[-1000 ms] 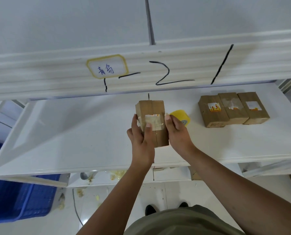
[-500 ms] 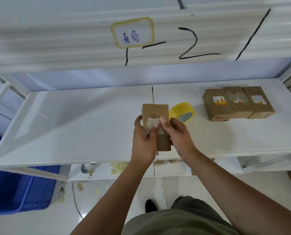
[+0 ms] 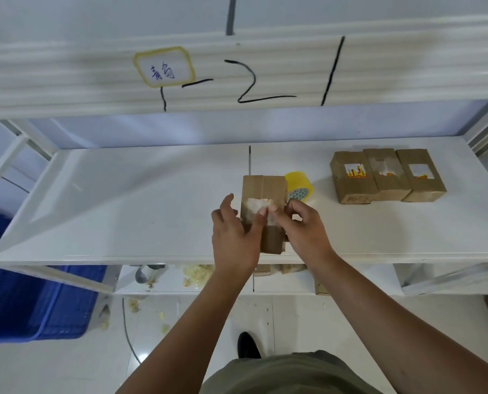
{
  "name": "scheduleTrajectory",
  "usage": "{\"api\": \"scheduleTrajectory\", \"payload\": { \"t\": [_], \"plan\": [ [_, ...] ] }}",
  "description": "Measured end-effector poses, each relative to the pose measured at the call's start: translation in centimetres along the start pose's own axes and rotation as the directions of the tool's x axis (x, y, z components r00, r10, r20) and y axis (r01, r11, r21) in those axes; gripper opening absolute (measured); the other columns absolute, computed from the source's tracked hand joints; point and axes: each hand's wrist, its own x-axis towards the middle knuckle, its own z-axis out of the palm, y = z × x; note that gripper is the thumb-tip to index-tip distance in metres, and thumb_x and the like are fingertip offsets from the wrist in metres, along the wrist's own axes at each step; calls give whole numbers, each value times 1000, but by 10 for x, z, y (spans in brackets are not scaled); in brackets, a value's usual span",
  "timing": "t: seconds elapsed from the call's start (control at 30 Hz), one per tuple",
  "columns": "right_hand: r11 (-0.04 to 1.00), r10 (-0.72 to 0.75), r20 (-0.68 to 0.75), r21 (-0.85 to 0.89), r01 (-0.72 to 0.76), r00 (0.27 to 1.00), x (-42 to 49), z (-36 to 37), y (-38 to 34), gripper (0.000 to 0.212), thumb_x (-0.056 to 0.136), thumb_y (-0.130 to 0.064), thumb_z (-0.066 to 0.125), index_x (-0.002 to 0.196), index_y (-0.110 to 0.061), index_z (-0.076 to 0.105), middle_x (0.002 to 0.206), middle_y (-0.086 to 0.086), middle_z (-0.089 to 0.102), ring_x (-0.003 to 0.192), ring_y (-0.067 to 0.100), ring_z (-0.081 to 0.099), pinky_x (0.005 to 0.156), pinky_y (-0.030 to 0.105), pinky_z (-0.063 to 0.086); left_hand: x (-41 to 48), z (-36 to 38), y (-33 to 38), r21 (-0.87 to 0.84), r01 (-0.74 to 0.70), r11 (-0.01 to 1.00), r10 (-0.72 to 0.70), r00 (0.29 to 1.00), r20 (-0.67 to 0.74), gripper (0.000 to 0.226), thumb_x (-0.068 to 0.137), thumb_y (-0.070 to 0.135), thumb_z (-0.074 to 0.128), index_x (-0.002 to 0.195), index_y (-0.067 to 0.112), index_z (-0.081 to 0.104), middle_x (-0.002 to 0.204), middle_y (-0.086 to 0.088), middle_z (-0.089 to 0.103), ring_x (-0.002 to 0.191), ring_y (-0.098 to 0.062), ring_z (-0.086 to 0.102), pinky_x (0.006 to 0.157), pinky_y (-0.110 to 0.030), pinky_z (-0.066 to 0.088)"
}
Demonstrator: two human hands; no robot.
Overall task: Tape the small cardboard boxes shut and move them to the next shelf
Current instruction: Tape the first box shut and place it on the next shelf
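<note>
Head-worn view, downward onto shelf (image 3: 140, 211)

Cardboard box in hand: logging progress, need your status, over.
Left hand and right hand both grip cardboard box, fingers on its tape patch. Box at shelf front. Tape roll just behind it, nothing blocking.
</note>
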Motion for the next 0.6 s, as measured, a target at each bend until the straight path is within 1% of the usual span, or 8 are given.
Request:
{"api": "scheduleTrajectory", "payload": {
  "t": [0.07, 0.1, 0.17, 0.23, 0.33, 0.43, 0.5, 0.6],
  "plan": [
    [999, 34, 41, 31, -35, 999, -4, -7, 0, 34, 103, -53, 59, 97, -23, 73, 100, -9, 74, 96, 5, 70, 84, 35, 56, -9, 8, 9, -22, -9, 1000, 10, 999, 35, 96, 78, 89, 52, 158, 43, 26, 144, 5, 43, 123, -18, 60, 103, -44, 53],
    [995, 34, 60, 87, -39, 998, -5, -13, 1, 34, 105, -49, 57, 106, -21, 74, 107, -4, 76, 103, 11, 72, 88, 36, 59, -11, 10, 13, -89, 13, 996, -5, 996, 84, 99, 74, 90, 56, 157, 43, 29, 143, 5, 46, 123, -19, 61, 103, -45, 54],
    [968, -40, 81, 249, 18, 996, -9, -24, 4, 28, 108, -31, 57, 103, -7, 70, 97, 2, 77, 96, 14, 75, 80, 33, 63, -9, 12, 15, -322, 102, 941, -52, 986, 160, 79, 77, 75, 71, 143, 35, 54, 134, -3, 66, 119, -28, 69, 99, -53, 58],
    [948, -101, 66, 310, 76, 993, -11, -34, 8, 19, 105, -20, 64, 102, -2, 61, 98, 10, 74, 95, 16, 75, 76, 29, 62, -7, 7, 15, -500, 212, 840, -110, 968, 225, 53, 87, 61, 72, 129, 28, 68, 118, -7, 79, 111, -34, 76, 94, -55, 62],
    [964, -18, 171, 263, -28, 985, -14, -39, 12, 42, 92, -36, 76, 129, -28, 56, 123, -4, 70, 107, 8, 72, 77, 23, 61, -12, 6, 10, -579, 302, 757, -139, 941, 309, 61, 95, 57, 62, 143, 19, 61, 128, -13, 75, 117, -34, 74, 102, -54, 58],
    [925, 72, 370, 322, -200, 926, -18, -39, 19, 53, 95, -41, 74, 143, -46, 51, 128, -3, 73, 109, 16, 76, 86, 38, 64, -21, 13, 4, -556, 225, 800, -130, 970, 205, 50, 106, 51, 52, 146, 23, 59, 127, -8, 76, 113, -27, 76, 88, -40, 65],
    [948, 14, 323, 298, -116, 946, -24, -37, 24, 54, 97, -40, 74, 144, -50, 51, 128, -7, 73, 110, 13, 76, 85, 34, 65, -28, 16, -1, -541, 156, 826, -133, 988, 81, 43, 111, 46, 46, 150, 28, 50, 127, -3, 74, 107, -15, 77, 75, -25, 63],
    [979, -89, 282, 199, 33, 955, -32, -29, 24, 62, 95, -45, 75, 147, -54, 43, 129, -21, 67, 108, 5, 73, 85, 27, 63, -41, 18, -5, -499, 78, 863, -73, 997, 29, 39, 113, 42, 42, 148, 28, 54, 129, 3, 73, 112, -13, 75, 80, -23, 62]
  ]
}}
